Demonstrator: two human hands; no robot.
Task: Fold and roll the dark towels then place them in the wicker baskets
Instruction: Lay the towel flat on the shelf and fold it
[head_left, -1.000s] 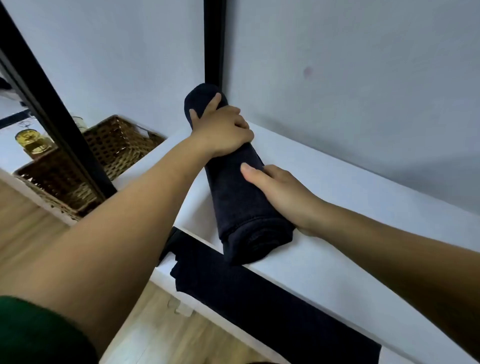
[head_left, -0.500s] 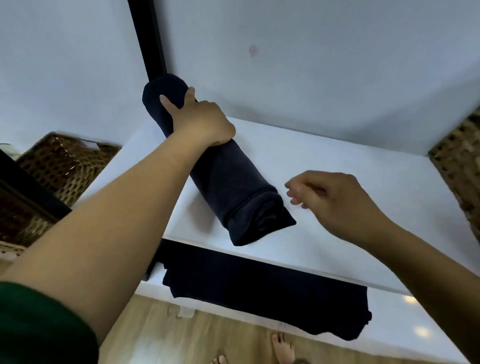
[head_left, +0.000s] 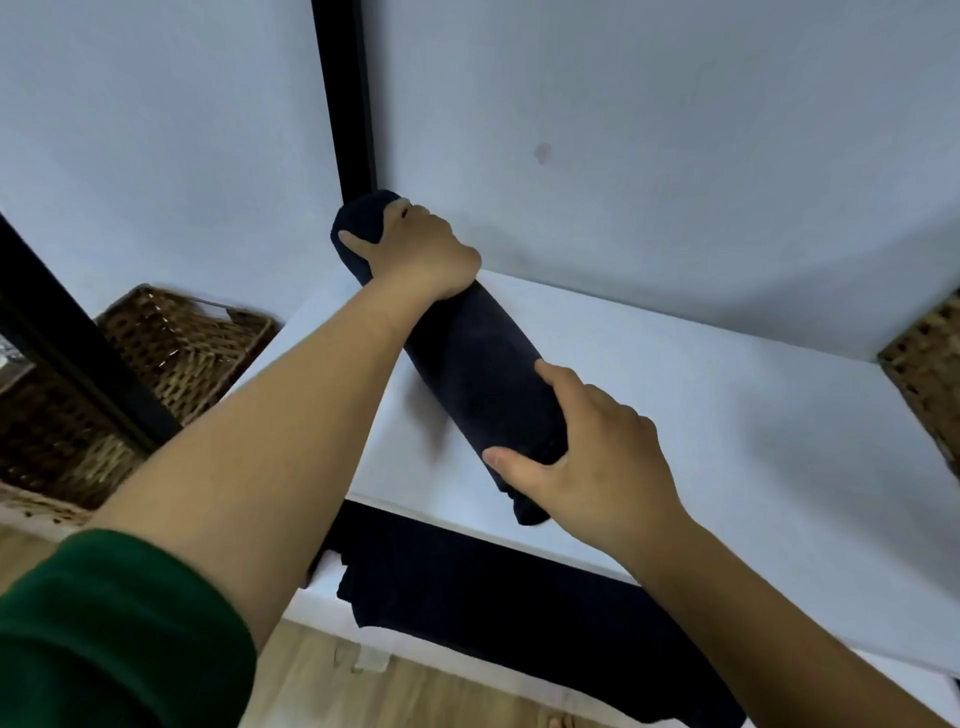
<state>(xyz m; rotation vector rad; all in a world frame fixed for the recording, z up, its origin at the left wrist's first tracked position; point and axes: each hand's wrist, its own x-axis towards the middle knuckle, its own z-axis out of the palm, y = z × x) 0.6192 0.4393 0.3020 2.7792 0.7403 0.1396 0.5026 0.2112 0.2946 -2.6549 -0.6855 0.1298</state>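
A rolled dark towel (head_left: 470, 358) lies slantwise on the white shelf top (head_left: 701, 415), its far end near the black post. My left hand (head_left: 421, 254) grips the roll's far end, fingers curled over it. My right hand (head_left: 587, 457) grips the near end, thumb under and fingers over the roll. A second dark towel (head_left: 493, 587) lies flat on the lower shelf just below the front edge. One wicker basket (head_left: 182, 353) stands at the left, another wicker basket (head_left: 930, 379) shows at the right edge.
A black vertical post (head_left: 345, 93) runs up the wall behind the roll. A second black bar (head_left: 78, 343) slants across the left basket. The grey wall stands close behind the shelf. Wooden floor (head_left: 405, 691) lies below.
My right hand, which had lifted off and hovered to the right, has come back and taken hold of the roll's near end. My left hand has kept its grip at the far end.
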